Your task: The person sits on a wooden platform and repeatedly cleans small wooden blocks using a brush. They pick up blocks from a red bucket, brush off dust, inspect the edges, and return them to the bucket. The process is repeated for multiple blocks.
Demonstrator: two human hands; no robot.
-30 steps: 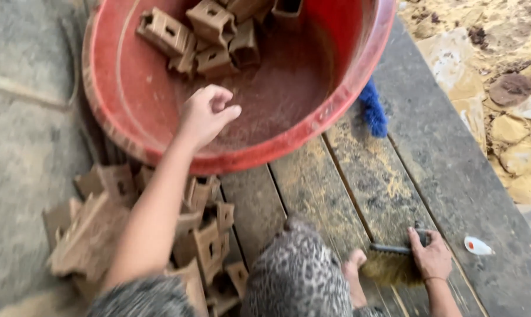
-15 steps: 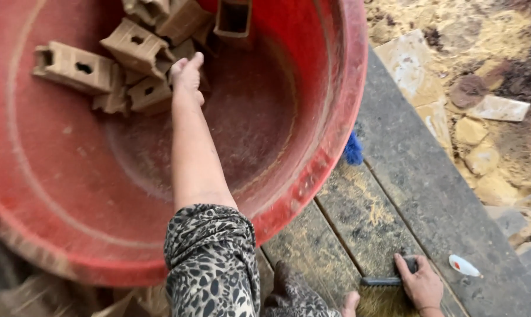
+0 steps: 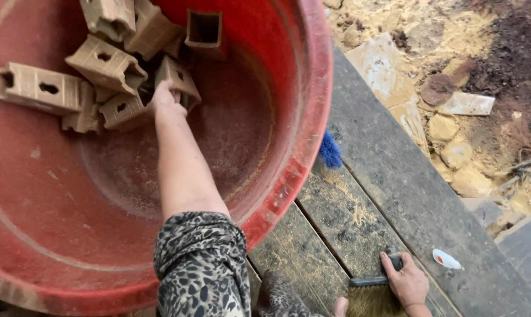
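Item: hollow clay block (image 3: pixel 180 79), tan, ridged, with a square bore. It lies in a heap of like blocks (image 3: pixel 104 64) at the far side of a red plastic tub (image 3: pixel 303 117).

Left hand (image 3: pixel 167 98): fingers curled onto the block's near edge, gripping it. Judged rigid, rough, fairly heavy and chippable; best held across its ribbed outer walls.

Right hand (image 3: pixel 407 285): fingers clenched on a brush handle (image 3: pixel 371 280), resting on the plank surface (image 3: pixel 395 194).

Near the right fingers: small white scrap with a red spot (image 3: pixel 446 258). No labels or signs show.
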